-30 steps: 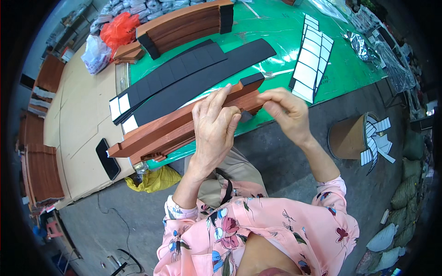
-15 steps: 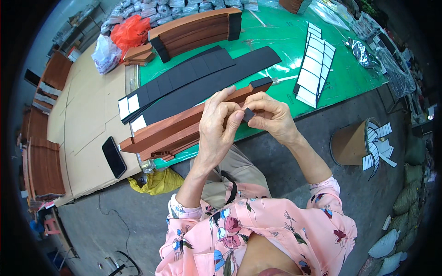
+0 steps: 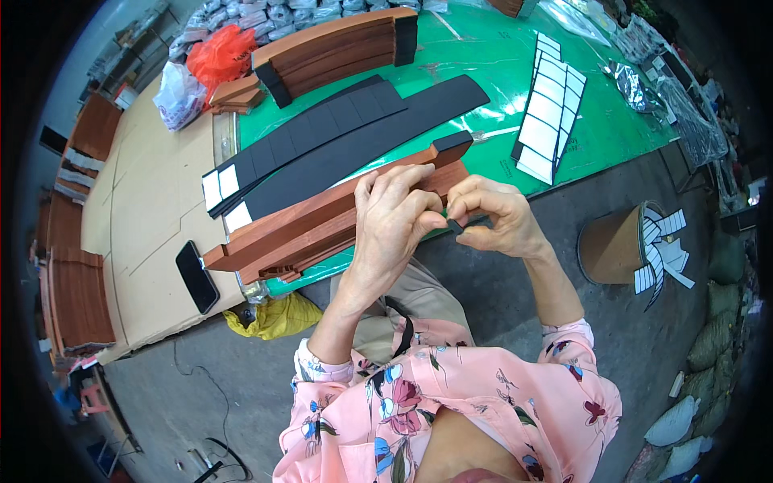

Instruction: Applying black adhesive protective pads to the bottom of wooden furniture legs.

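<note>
Between thumb and fingers, my right hand [image 3: 499, 216] pinches a small black pad [image 3: 456, 227]. My left hand [image 3: 394, 211] is right beside it, its thumb and forefinger closed together at the pad's edge; whether anything thin is between them is hidden. The other left fingers lie over reddish-brown wooden strips [image 3: 290, 221], which slant along the near table edge. A black pad like the small one caps the far right end [image 3: 451, 145] of the upper strip. Behind the strips lie long, curved black foam sheets [image 3: 362, 149], one scored into sections, with white patches at their left ends.
A bundle of curved wooden pieces [image 3: 334, 60] stands at the back. White pad sheets [image 3: 547, 109] lie right on the green table top [image 3: 499, 48]. A phone [image 3: 197, 277] rests on cardboard at left. A brown bin [image 3: 616, 245] with white scraps stands on the floor at right.
Both hands have shifted slightly right and down. The small black pad has turned edge-on in the right fingers and moved right. The left hand has moved a little away from it.
</note>
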Tool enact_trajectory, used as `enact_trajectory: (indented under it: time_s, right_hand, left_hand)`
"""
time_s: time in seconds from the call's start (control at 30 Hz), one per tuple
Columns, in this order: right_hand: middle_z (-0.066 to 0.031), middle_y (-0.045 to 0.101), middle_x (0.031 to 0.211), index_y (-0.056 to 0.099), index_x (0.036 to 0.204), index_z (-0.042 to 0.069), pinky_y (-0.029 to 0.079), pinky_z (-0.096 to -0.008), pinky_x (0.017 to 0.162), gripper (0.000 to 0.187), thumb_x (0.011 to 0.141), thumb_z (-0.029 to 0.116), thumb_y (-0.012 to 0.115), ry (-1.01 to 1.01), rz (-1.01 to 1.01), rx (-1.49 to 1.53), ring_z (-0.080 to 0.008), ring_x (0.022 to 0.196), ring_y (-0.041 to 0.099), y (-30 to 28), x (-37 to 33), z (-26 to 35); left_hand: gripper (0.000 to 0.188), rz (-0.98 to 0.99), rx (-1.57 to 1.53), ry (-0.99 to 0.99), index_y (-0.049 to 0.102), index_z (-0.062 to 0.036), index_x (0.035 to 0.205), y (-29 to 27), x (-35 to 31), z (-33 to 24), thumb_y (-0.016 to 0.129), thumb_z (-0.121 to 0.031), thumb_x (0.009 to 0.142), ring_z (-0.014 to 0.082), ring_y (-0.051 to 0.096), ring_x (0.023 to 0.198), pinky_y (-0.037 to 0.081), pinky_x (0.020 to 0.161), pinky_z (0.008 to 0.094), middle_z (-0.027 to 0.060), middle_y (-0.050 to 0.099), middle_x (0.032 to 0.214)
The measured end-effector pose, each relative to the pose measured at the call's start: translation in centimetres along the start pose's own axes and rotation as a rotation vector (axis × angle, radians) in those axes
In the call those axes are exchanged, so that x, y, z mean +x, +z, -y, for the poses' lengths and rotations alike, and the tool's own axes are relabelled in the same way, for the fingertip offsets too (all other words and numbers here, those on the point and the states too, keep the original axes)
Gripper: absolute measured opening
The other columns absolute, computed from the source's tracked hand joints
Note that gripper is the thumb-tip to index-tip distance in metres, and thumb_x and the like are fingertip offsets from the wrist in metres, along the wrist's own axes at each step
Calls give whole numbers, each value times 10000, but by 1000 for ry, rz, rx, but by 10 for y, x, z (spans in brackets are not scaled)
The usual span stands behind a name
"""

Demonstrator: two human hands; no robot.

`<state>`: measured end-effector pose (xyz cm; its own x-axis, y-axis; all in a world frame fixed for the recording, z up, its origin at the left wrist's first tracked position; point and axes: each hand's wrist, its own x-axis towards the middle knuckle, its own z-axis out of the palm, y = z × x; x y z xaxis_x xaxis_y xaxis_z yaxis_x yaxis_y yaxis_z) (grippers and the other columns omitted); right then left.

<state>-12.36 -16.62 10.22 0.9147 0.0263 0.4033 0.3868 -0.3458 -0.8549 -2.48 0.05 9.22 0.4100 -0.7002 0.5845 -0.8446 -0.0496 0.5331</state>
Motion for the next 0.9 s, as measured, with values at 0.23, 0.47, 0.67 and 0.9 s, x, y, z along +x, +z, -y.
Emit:
enact_trajectory:
  time_s: [0.23, 0.47, 0.67, 0.9]
  right_hand:
    - [-71, 570, 880, 590, 802, -5, 461, -228, 685, 189, 648, -82, 665, 6, -52, 187, -118, 803, 557, -30, -15, -9]
    - [-103, 596, 1014, 583, 945, 20, 473, -293, 830, 157, 798, 53, 626, -7, -489, 600, -176, 938, 573, -30, -12, -52]
    - [-116, 589, 1071, 567, 984, 36, 469, -366, 920, 157, 837, 84, 595, 87, -607, 767, -249, 1080, 543, -18, 4, -62]
    - [-115, 580, 1087, 560, 997, 39, 466, -363, 922, 162, 843, 82, 588, 74, -603, 740, -255, 1098, 533, -15, 5, -60]
  left_hand:
    - [334, 46, 2, -11, 595, -85, 856, -3, 0, 2, 516, -406, 806, 255, 489, 1081, 254, 967, 450, 97, 555, 1137]
    - [229, 51, 65, 2, 598, -64, 872, -5, -2, -3, 570, -286, 821, 269, 489, 1104, 279, 978, 469, 114, 551, 1147]
    - [167, -259, 217, 177, 599, -31, 870, -27, -22, -6, 634, -2, 710, 338, 520, 1102, 319, 978, 507, 164, 571, 1123]
    - [373, -832, 388, -600, 402, 35, 1261, -103, -105, 25, 414, -173, 952, 225, 492, 1093, 379, 939, 325, 165, 486, 1222]
